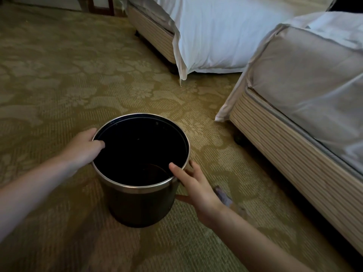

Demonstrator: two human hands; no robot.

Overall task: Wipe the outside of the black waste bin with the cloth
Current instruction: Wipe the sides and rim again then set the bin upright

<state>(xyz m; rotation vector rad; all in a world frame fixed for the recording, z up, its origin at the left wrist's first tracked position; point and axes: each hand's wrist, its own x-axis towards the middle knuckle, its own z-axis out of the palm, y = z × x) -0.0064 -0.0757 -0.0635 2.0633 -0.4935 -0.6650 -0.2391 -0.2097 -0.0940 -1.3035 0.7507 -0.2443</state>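
Standing upright, waste bin (pixel 141 205), mouth up

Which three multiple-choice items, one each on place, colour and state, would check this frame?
1. Where does the bin stand?
A. on a bed
B. on the carpet
C. on a table

2. What colour is its rim?
A. red
B. silver
C. white

3. What does the left hand do?
A. lies flat on the floor
B. holds a cloth
C. grips the rim

Answers:
1 B, carpet shows all round the base.
2 B, the band shines metal-grey.
3 C, its thumb is inside the rim and its fingers are outside.
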